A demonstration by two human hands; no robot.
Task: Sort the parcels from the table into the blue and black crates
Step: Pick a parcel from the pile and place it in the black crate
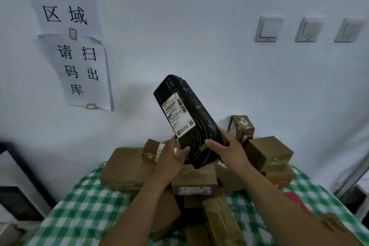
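**One black parcel, lifted clear of the heap**

One long black parcel (185, 120), held tilted above the middle of the table (65, 211), top end leaning away towards the wall (199, 36). A white shipping label (177, 116) faces the person.

Hold: the left hand (171, 158) grips the lower left edge with its thumb on the front face. The right hand (227, 150) clasps the lower right edge, thumb in front and fingers behind. Both hands sit at the bottom end; the upper length is unsupported.

Beneath: many brown parcels (121, 166) heaped on a green checked cloth (83, 191), several leaning on one another. One taped parcel (240, 128) stands upright against the wall at the back right.

Risks, as judged:
- Held low, the long parcel could tip forward and slip from the thumbs.
- A low swing could clip the upright taped parcel or the stacked ones and bring the heap down.
- Parcels near the front edge look likely to slide off the cloth if nudged.

Room: open air above the heap and to the left. The wall is close behind, carrying paper signs (79, 70) and switches (267, 29). Neither crate is in view, so the route cannot be told.
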